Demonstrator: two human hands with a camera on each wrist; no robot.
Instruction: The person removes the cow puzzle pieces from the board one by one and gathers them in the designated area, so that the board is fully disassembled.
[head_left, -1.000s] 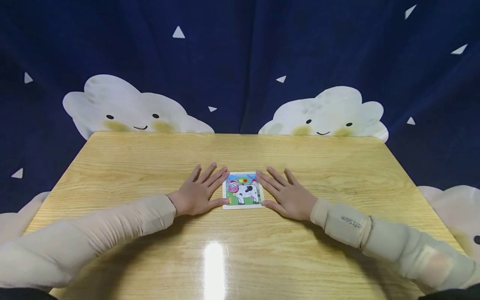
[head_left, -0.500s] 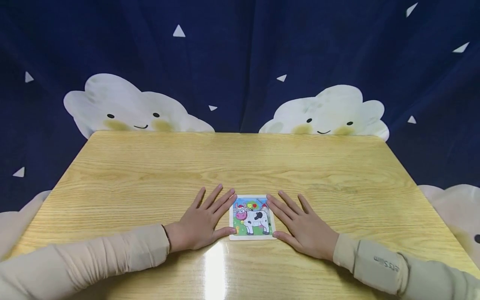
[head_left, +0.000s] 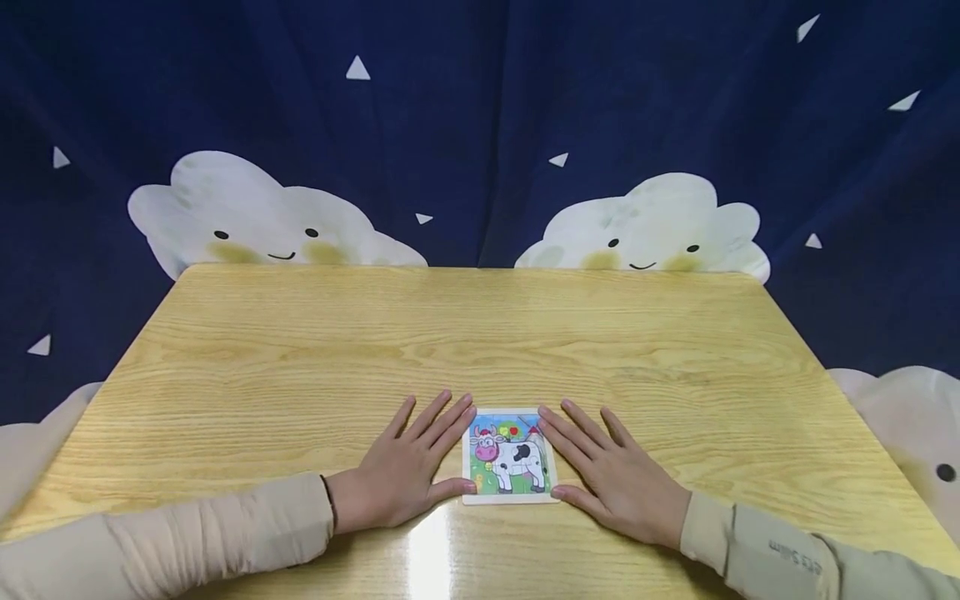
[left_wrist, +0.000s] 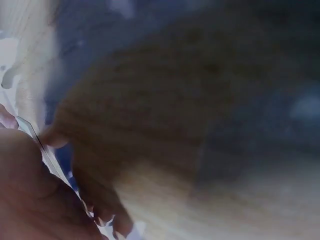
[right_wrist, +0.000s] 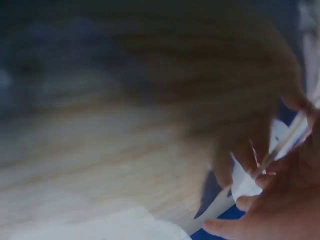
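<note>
The head view shows the blue curtain (head_left: 450, 108) and surface (head_left: 480, 333) clearly; both wrist views blur. The left hand (head_left: 408, 467) and right hand (head_left: 618, 479) spread nearly straight fingers, gripping nothing. Between them lies the card (head_left: 508, 458), touched at its sides by fingers and thumbs; its cow shows from the head, just its thin edge from the wrists.
</note>
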